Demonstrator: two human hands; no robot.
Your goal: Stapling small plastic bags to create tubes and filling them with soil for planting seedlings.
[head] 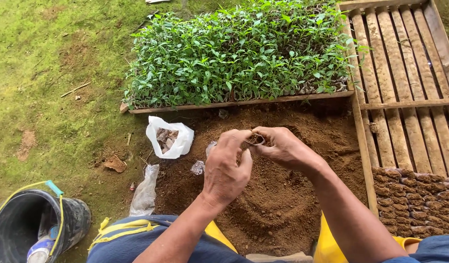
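While the person is crouching over a mound of loose brown soil [278,204], both hands are meeting above its middle. The left hand [226,168] is curling its fingers [236,141] closed, pinching one side of a small clear planting bag [256,140] that is showing dark soil at its mouth. The right hand [283,146] is coming in from the other side, its fingers [260,132] closed on the opposite rim of the same little bag, so the bag is hanging between the two sets of fingertips, just above the soil.

Just to the left of the fingers, two crumpled scraps of clear plastic [198,167] are lying at the mound's edge. A little farther left, an open white plastic bag [169,137] is sitting on the ground with brownish pieces inside, and below it a long clear plastic sleeve [144,191] is trailing over the dirt. Well off to the lower left, a black bucket [71,219] with a yellow and teal handle is standing on the mossy ground [44,73].

To the right of the fingers, beyond a wooden rail, rows of filled soil bags [414,199] are lying packed together on a slatted wooden frame [409,78].

Beyond the fingers, past the far edge of the mound, a dense bed of green seedlings [239,53] is standing behind a wooden board.
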